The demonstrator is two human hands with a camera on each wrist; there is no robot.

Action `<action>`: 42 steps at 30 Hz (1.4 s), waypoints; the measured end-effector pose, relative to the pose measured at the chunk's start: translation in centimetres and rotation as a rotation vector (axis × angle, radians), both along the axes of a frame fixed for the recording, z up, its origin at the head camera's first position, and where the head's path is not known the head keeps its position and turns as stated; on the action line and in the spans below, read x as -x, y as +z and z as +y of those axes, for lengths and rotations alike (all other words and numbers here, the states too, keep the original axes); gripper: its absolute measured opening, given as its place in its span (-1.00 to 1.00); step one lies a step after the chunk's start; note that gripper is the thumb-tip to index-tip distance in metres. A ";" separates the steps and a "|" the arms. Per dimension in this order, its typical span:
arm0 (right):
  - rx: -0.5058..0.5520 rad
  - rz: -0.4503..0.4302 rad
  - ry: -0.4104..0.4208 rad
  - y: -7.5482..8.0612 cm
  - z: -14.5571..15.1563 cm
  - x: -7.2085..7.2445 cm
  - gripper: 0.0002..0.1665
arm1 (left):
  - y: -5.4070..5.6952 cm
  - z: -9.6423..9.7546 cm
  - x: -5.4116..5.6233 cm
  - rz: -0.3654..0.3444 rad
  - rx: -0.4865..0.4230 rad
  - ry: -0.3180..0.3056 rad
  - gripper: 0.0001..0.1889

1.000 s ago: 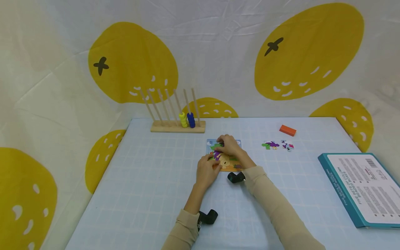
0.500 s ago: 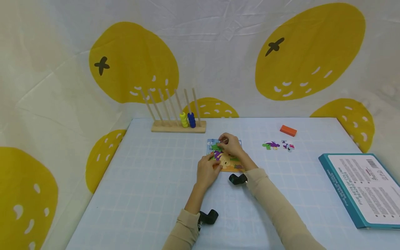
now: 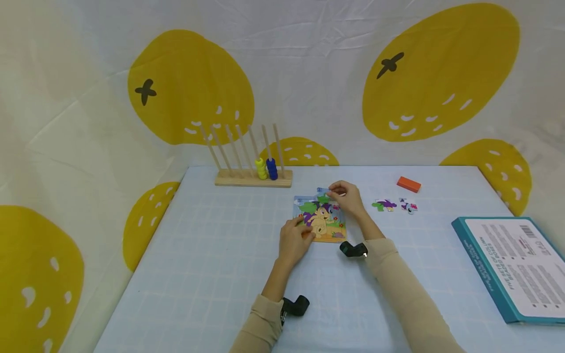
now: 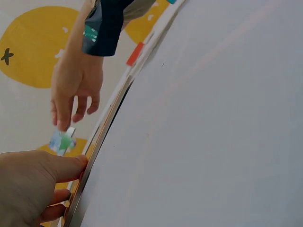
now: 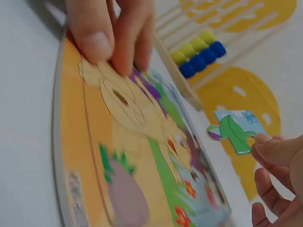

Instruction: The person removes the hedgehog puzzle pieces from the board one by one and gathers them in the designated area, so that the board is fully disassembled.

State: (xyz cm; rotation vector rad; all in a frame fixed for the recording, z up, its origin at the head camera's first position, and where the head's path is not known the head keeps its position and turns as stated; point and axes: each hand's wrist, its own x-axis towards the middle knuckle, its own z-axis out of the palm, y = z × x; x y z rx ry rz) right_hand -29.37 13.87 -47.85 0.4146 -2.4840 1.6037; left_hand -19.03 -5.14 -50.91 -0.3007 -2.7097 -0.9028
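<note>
A picture puzzle board (image 3: 334, 231) with a cartoon animal lies mid-table in the head view. My left hand (image 3: 293, 242) rests on its lower left part; in the right wrist view the thumb (image 5: 97, 46) and fingers press on the picture. At the board's far edge, my right hand (image 3: 348, 197) pinches a puzzle piece (image 3: 322, 196) between thumb and fingers. The right wrist view shows this piece (image 5: 236, 132) as light blue with a green leaf shape, held above the table. Two loose groups of puzzle pieces (image 3: 385, 205) lie right of the board.
Behind the board to the left stands a wooden bead rack (image 3: 252, 181) with upright rods and yellow and blue beads. An orange block (image 3: 408, 184) lies at the back right. A flat teal-edged box (image 3: 514, 267) sits at the right edge.
My right hand has moved right and away from over the board, with the puzzle piece now showing in its pinch. More of the picture is uncovered. My left hand stays in place.
</note>
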 end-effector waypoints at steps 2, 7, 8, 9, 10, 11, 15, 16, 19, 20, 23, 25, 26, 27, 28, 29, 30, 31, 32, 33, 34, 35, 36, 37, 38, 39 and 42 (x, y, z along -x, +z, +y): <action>-0.048 -0.014 -0.044 0.1 1.9 0.2 -0.79 | 0.0 0.0 0.0 -0.004 -0.005 0.004 -0.79; -0.173 -0.083 -0.128 -0.1 6.8 0.3 -0.77 | 0.0 0.0 0.0 0.001 -0.012 0.005 -0.79; -0.196 -0.100 -0.134 -0.1 7.6 0.3 -0.76 | 0.0 0.0 0.0 0.003 -0.015 0.004 -0.79; -0.220 -0.125 -0.136 -0.1 8.3 0.2 -0.75 | 0.0 0.0 0.0 0.003 -0.017 0.003 -0.80; -0.243 -0.147 -0.135 -0.1 8.9 0.2 -0.74 | 0.0 0.0 0.0 0.003 -0.019 0.001 -0.79; -0.268 -0.168 -0.130 -0.1 9.4 0.1 -0.72 | 0.0 0.0 0.0 0.001 -0.021 0.001 -0.79; -0.344 -0.225 -0.079 0.2 10.6 0.1 -0.68 | -0.2 0.1 0.1 -0.008 -0.025 -0.002 -0.79; -0.361 -0.228 -0.065 0.2 10.7 0.2 -0.68 | -0.2 0.1 0.1 -0.012 -0.028 -0.002 -0.79; -0.410 -0.226 -0.039 0.4 11.0 0.3 -0.71 | -0.2 0.1 0.1 -0.020 -0.029 -0.002 -0.79; -0.426 -0.236 -0.034 0.4 11.0 0.4 -0.72 | -0.2 0.2 0.1 -0.022 -0.030 -0.001 -0.79; -0.458 -0.248 -0.012 0.4 11.0 0.6 -0.67 | 0.0 0.2 0.0 -0.026 -0.031 0.001 -0.79; -0.476 -0.259 0.008 0.4 10.8 0.8 -0.59 | 0.0 0.1 -0.1 -0.026 -0.031 0.003 -0.79; -0.484 -0.272 0.019 0.4 10.6 0.8 -0.53 | 0.1 0.1 -0.1 -0.027 -0.031 0.005 -0.79; -0.491 -0.282 0.031 0.3 10.5 0.9 -0.47 | 0.1 0.1 -0.1 -0.028 -0.031 0.005 -0.79; -0.501 -0.289 0.044 0.3 10.3 0.8 -0.42 | 0.2 0.1 -0.1 -0.028 -0.031 0.006 -0.79; -0.512 -0.303 0.053 0.3 10.1 0.8 -0.37 | 0.2 0.1 -0.2 -0.029 -0.032 0.006 -0.79; -0.524 -0.315 0.059 0.2 9.9 0.8 -0.33 | 0.2 0.1 -0.2 -0.027 -0.031 0.005 -0.79; -0.535 -0.325 0.064 0.2 9.8 0.8 -0.29 | 0.2 0.1 -0.2 -0.026 -0.029 0.004 -0.79; -0.543 -0.334 0.065 0.2 9.7 0.7 -0.28 | 0.3 0.1 -0.2 -0.026 -0.031 0.002 -0.79; -0.549 -0.335 0.067 0.2 9.6 0.6 -0.28 | 0.3 0.1 -0.2 -0.026 -0.032 0.001 -0.79; -0.558 -0.330 0.068 0.2 9.5 0.6 -0.27 | 0.3 0.1 -0.2 -0.027 -0.033 0.002 -0.79; -0.559 -0.330 0.066 0.2 9.5 0.5 -0.27 | 0.3 0.1 -0.2 -0.030 -0.034 0.002 -0.79; -0.561 -0.328 0.066 0.2 9.5 0.5 -0.27 | 0.3 0.1 -0.2 -0.031 -0.035 0.002 -0.79; -0.560 -0.328 0.066 0.2 9.5 0.4 -0.27 | 0.3 0.1 -0.2 -0.035 -0.036 0.004 -0.79; -0.560 -0.326 0.068 0.2 9.5 0.4 -0.26 | 0.3 0.1 -0.2 -0.036 -0.035 0.005 -0.79; -0.560 -0.324 0.068 0.2 9.6 0.4 -0.26 | 0.3 0.0 -0.2 -0.035 -0.034 0.006 -0.79; -0.555 -0.326 0.067 0.3 9.6 0.3 -0.25 | 0.2 0.0 -0.2 -0.034 -0.035 0.004 -0.79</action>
